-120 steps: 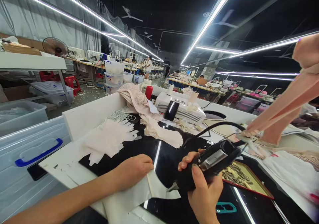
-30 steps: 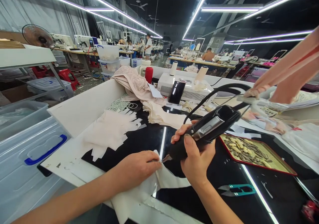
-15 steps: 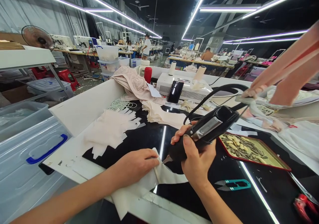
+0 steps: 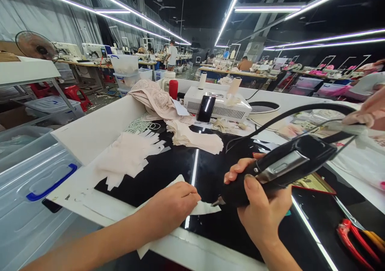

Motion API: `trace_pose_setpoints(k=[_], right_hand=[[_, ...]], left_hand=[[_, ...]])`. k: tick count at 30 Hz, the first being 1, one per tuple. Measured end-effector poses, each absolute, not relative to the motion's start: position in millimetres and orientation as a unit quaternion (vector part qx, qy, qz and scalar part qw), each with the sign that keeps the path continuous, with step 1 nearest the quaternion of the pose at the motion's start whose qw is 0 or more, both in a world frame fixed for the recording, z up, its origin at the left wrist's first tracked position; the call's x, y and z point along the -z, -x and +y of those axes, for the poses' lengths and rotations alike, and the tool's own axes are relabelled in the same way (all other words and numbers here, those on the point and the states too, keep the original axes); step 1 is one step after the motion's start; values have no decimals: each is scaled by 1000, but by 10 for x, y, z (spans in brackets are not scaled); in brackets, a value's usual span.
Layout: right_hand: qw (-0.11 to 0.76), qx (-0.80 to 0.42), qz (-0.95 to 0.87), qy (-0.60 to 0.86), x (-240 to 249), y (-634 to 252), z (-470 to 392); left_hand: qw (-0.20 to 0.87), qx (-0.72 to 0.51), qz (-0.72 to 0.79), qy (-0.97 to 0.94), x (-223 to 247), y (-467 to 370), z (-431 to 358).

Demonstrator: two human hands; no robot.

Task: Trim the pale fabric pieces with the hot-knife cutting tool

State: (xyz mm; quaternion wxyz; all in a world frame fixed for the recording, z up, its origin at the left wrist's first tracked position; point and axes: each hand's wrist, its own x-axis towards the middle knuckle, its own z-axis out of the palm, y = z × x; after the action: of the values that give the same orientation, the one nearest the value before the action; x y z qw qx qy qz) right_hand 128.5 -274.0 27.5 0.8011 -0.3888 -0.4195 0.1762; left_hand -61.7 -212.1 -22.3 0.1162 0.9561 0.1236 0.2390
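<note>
My right hand [image 4: 264, 202] is wrapped round a black corded hand-held tool [image 4: 279, 162] with a silver lever and a small metal tip. The tip points down-left, at the right end of a cream fabric piece [image 4: 207, 208] on the glossy black tabletop [image 4: 228, 235]. My left hand [image 4: 177, 206] lies on that fabric with its fingers curled together, gripping it and covering its middle. Part of the cloth hangs past the table's front edge. The tool's cord [image 4: 288, 110] rises to a pinkish cloth tie [image 4: 365, 116] at the upper right.
Cut cream pieces [image 4: 128, 152] lie at the left, another stack [image 4: 195, 137] behind. At the back are a phone [image 4: 206, 109], a vented white box [image 4: 228, 105] and lace fabric [image 4: 153, 96]. Red-handled scissors [image 4: 357, 239] and a partly hidden tray [image 4: 319, 182] lie to the right.
My right hand and the tool have moved right in the picture, over the tray and the teal snips. My left hand has slid right along the fabric. The camera view has shifted slightly.
</note>
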Motion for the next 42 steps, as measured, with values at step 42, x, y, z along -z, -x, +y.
trace_pose_setpoints(k=[42], right_hand=[[805, -189, -416, 380, -235, -1208, -2717]], left_hand=[[-48, -214, 174, -960, 347, 579, -2440]])
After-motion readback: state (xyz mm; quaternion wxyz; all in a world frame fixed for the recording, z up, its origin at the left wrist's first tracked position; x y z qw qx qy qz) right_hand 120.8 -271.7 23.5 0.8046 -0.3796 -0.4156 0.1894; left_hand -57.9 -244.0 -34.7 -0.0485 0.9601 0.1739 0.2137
